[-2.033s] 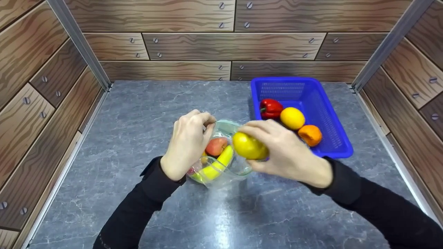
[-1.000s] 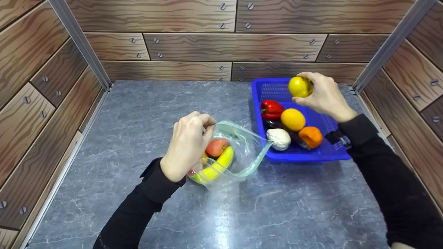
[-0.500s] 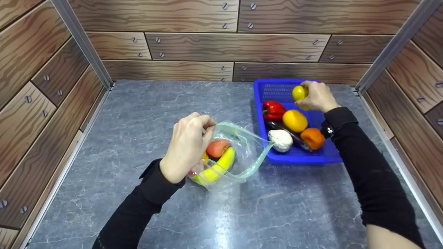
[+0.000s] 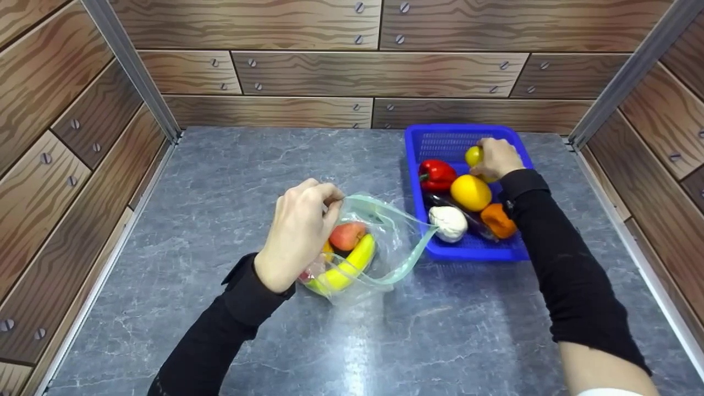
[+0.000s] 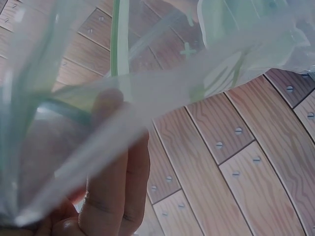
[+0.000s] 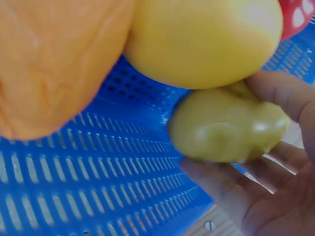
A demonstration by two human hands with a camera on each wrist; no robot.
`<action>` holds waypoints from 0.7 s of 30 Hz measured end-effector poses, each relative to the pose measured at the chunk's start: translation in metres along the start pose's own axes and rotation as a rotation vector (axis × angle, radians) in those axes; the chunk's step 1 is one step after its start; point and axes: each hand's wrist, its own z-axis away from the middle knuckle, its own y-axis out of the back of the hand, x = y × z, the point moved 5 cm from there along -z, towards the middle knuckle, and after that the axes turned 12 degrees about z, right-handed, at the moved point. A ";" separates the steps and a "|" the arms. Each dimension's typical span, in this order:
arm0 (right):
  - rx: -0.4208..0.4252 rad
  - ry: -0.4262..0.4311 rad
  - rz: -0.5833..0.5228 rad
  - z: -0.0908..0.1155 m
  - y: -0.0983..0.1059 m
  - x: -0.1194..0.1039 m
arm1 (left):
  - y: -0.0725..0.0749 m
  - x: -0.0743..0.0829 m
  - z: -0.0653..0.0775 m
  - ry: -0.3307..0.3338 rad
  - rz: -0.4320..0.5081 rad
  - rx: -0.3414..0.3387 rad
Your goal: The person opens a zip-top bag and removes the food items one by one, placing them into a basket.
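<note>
Gripping a lobed yellow fruit (image 4: 473, 156) in the blue basket (image 4: 478, 253), the right hand (image 4: 499, 159) shows in the head view; the left hand (image 4: 297, 231) pinches the clear bag (image 4: 388, 250). Left wrist: bag limp, exact hold unclear. Right wrist: fruit probably light, firm, slick; cup its middle.

yellow fruit (image 4: 473, 156): partly behind right hand (image 4: 499, 158) | eggplant (image 4: 476, 223): partly covered | wrist views: bag (image 5: 162, 91), red pepper (image 6: 297, 18), orange fruit (image 6: 54, 64) cut off

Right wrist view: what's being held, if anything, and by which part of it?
The lower yellow item, gripped by its opposite sides in the right hand.
</note>
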 end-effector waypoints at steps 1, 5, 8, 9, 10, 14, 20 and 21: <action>0.013 0.000 0.000 0.000 -0.001 0.001 | 0.000 0.000 0.000 0.001 0.000 -0.001; 0.067 0.019 -0.006 -0.002 -0.003 0.003 | 0.000 0.001 0.000 -0.005 0.001 0.005; 0.067 0.036 -0.010 -0.002 -0.004 0.002 | -0.001 0.002 0.000 -0.015 0.000 0.010; 0.059 0.040 -0.008 -0.002 -0.005 0.002 | -0.001 0.002 0.000 -0.015 0.000 0.009; 0.053 0.043 -0.006 -0.001 -0.006 0.001 | -0.001 0.002 0.000 -0.017 0.000 0.008; 0.062 0.041 -0.010 0.000 -0.005 0.002 | -0.002 0.002 0.000 -0.021 -0.001 0.008; 0.088 0.025 -0.046 0.009 0.009 -0.001 | -0.002 0.002 0.000 -0.023 0.000 0.010; 0.101 0.034 -0.050 0.012 0.012 -0.003 | -0.002 0.002 0.000 -0.022 -0.001 0.008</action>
